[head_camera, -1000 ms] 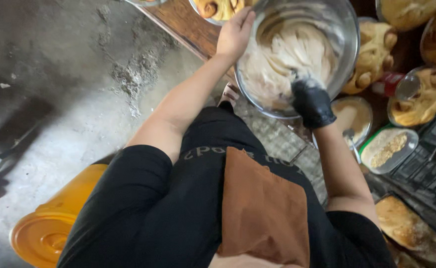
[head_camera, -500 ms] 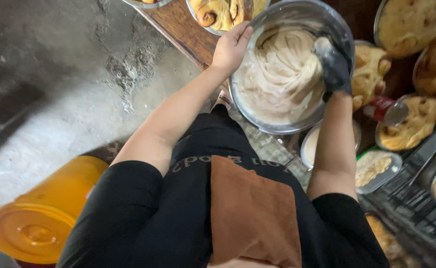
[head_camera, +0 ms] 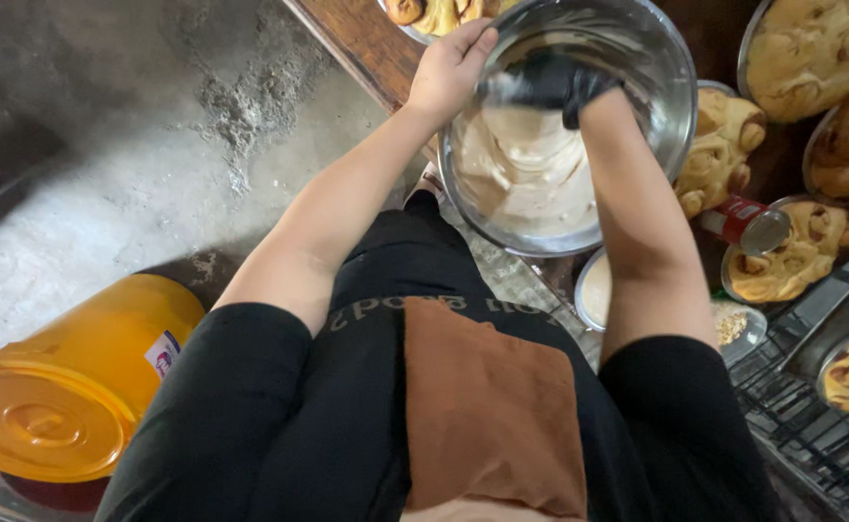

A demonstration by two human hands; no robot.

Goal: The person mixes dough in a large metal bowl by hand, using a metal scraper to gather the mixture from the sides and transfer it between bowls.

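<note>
From up here I read it left to right: an orange lidded bucket [head_camera: 62,387] lies tipped on the concrete floor [head_camera: 105,145], well apart from the work. Next comes my left hand [head_camera: 452,70], bare, its grip curled over the near-left rim of the steel mixing bowl [head_camera: 671,106], fingers over the edge and thumb outside, so it has hold of the bowl itself. The bowl sits at the edge of the wooden worktop [head_camera: 357,43], and the pale cream batter [head_camera: 526,174] fills its lower-left half, lying below and slightly left of my right hand [head_camera: 550,79]. That hand, in a black glove, is down inside the bowl just beside the left one; its fingers look bent, but I cannot tell whether they close on anything. The right hand is the nearer to the batter. Further right, pans of baked rolls [head_camera: 811,53] crowd the worktop, with a red can [head_camera: 744,222] among them
</note>
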